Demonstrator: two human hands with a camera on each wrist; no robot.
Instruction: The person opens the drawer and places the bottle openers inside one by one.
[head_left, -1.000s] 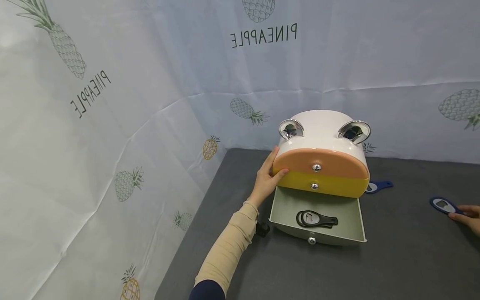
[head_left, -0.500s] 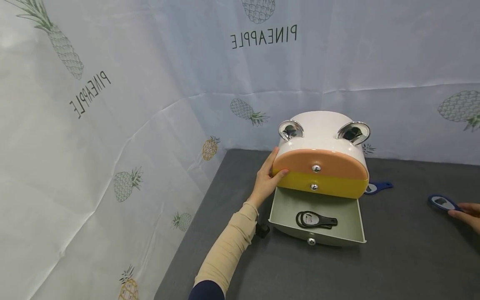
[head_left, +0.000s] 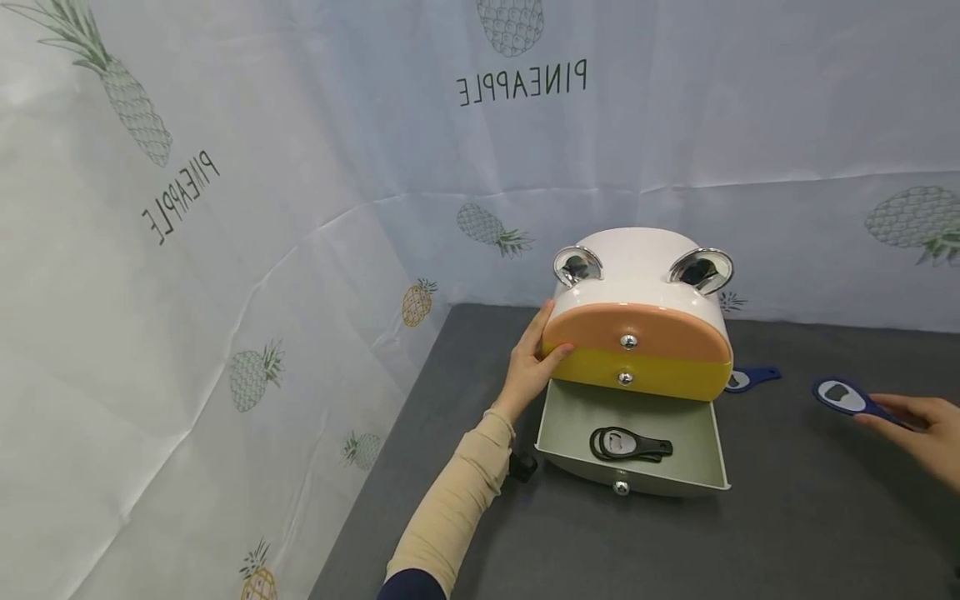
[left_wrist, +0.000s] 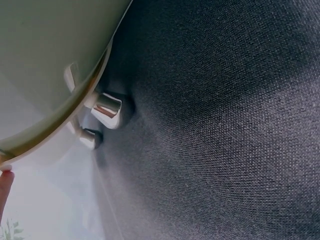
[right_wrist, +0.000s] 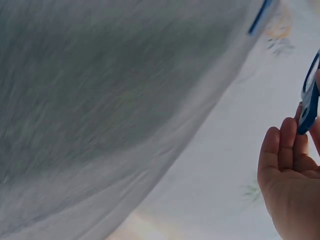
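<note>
A mini drawer cabinet with a white top (head_left: 637,250) stands on the table. Its orange drawer (head_left: 660,325) and yellow drawer (head_left: 667,375) are closed; the bottom green drawer (head_left: 675,408) is pulled out. Black bottle openers (head_left: 633,444) lie overlapping inside it. My left hand (head_left: 527,372) rests on the cabinet's left side, fingers along the side and thumb on the front. At the right, my right hand (head_left: 926,425) pinches a blue bottle opener (head_left: 842,396) by its handle, above the table. The right wrist view shows this hand (right_wrist: 290,170) at its right edge.
Another blue bottle opener (head_left: 753,378) lies beside the cabinet's right side, partly hidden by it. Silver eye-shaped pieces (head_left: 703,269) stick up from the cabinet top. Behind the grey table (head_left: 600,550) hangs a pineapple-print curtain (head_left: 337,108).
My right hand has come further into view, carrying the blue bottle opener leftward toward the cabinet. The left hand keeps its place on the cabinet. The head view has shifted slightly.
</note>
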